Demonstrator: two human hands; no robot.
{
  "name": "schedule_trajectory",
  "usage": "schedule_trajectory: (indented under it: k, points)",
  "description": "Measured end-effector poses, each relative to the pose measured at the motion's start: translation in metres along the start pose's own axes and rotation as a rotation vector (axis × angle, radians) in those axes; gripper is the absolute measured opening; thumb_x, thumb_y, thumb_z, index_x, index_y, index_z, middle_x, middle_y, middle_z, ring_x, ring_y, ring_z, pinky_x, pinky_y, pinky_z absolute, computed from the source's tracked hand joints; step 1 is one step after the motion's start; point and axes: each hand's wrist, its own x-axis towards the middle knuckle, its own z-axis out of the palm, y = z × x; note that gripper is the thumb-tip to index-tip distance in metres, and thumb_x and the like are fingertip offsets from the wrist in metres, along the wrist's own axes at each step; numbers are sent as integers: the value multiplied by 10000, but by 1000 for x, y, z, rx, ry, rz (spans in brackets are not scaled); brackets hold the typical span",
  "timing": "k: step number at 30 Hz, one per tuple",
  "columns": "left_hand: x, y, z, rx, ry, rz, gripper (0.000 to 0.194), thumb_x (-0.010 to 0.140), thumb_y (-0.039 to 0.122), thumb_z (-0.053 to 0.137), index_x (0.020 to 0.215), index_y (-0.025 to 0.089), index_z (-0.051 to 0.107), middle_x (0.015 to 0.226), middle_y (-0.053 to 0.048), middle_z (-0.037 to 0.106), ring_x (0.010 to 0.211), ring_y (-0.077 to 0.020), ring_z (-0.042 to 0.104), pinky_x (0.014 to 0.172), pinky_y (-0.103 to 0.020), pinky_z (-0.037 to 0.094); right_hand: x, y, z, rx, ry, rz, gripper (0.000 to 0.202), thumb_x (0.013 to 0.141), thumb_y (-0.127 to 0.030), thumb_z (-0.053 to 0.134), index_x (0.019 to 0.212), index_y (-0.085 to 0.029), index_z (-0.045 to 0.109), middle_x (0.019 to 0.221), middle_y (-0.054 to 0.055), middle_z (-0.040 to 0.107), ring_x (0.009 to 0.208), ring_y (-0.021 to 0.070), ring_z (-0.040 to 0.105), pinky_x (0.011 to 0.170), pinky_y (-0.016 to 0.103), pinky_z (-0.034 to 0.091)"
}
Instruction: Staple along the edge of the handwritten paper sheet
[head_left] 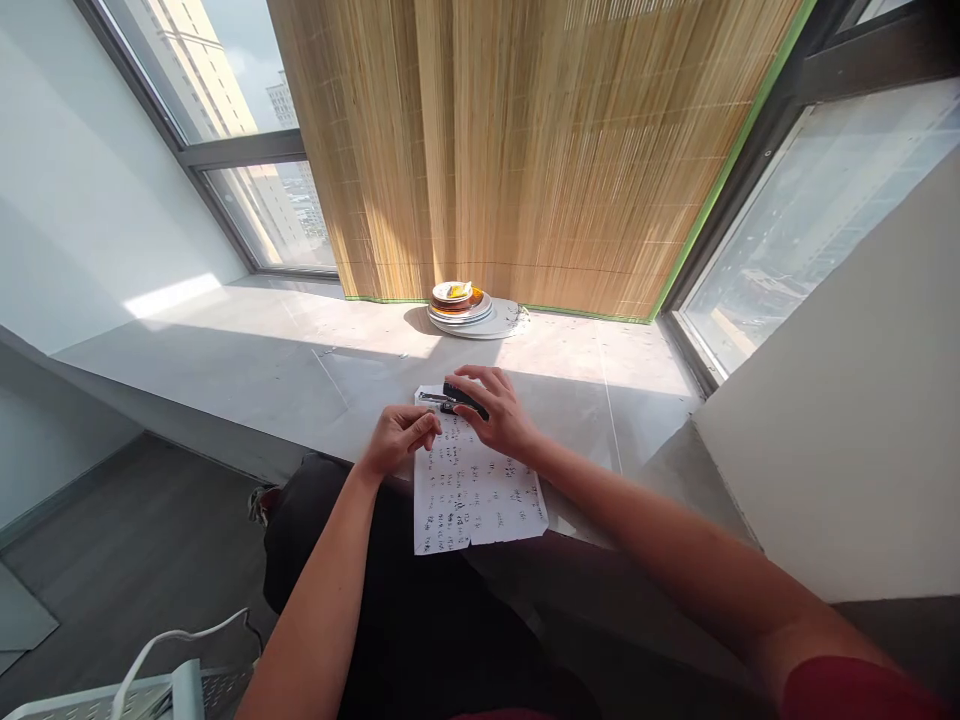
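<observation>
A white sheet of paper [480,490] with handwriting lies at the front edge of the ledge, its lower part reaching over the edge. On its upper end is a black stapler [466,400], its metal arm pointing left. My right hand [495,405] is wrapped over the stapler from the right, thumb on the near side and fingers on the far side. My left hand [405,438] is at the paper's left edge, just left of the stapler, with its fingers curled together; what they hold, if anything, is too small to make out.
A stack of plates [461,312] stands at the back of the tiled ledge [300,370], before a bamboo blind [540,150]. A wall [840,420] bounds the right side. A white basket [97,700] with a cable is at lower left.
</observation>
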Motion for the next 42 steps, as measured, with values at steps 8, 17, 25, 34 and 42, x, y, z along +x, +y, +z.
schedule_trajectory:
  k: [8, 17, 25, 34, 42]
  points:
    - [-1, 6, 0, 109, -279, 12, 673, 947, 752, 689, 607, 173, 639, 550, -45, 569, 521, -176, 515, 561, -296, 410, -8, -10, 5, 138, -130, -424, 396, 1065, -155, 518, 1406, -285, 672, 1265, 86, 765, 1179, 231, 695, 1019, 438, 600]
    - [7, -5, -4, 31, 47, 129, 753, 973, 850, 562, 650, 181, 686, 529, -37, 513, 452, -132, 360, 469, -278, 239, 2, 15, -7, 71, 108, -124, 210, 1072, -245, 554, 1152, -275, 745, 1099, 82, 771, 1014, 254, 680, 934, 458, 569]
    - [92, -42, -74, 719, 469, -90, 334, 1038, 391, 514, 810, 208, 673, 834, -90, 679, 823, -267, 650, 824, -375, 533, -10, 123, -37, -247, -88, 574, 144, 823, -112, 687, 719, -195, 744, 826, 78, 735, 823, 250, 643, 791, 375, 504]
    - [116, -84, -97, 857, 293, -150, 304, 926, 247, 605, 1187, 179, 746, 1374, -169, 673, 1357, -366, 562, 1211, -491, 380, -10, 119, -29, -278, -51, 559, 262, 890, -129, 626, 1105, -167, 771, 1110, 141, 747, 1074, 307, 654, 950, 447, 524]
    - [92, -79, -85, 1003, 263, -137, 298, 965, 205, 583, 1197, 165, 765, 1215, -174, 723, 1218, -388, 627, 1095, -488, 491, 0, 37, -23, 149, 11, 109, 202, 1065, -353, 572, 1143, -231, 713, 1106, 89, 718, 1012, 250, 627, 939, 429, 540]
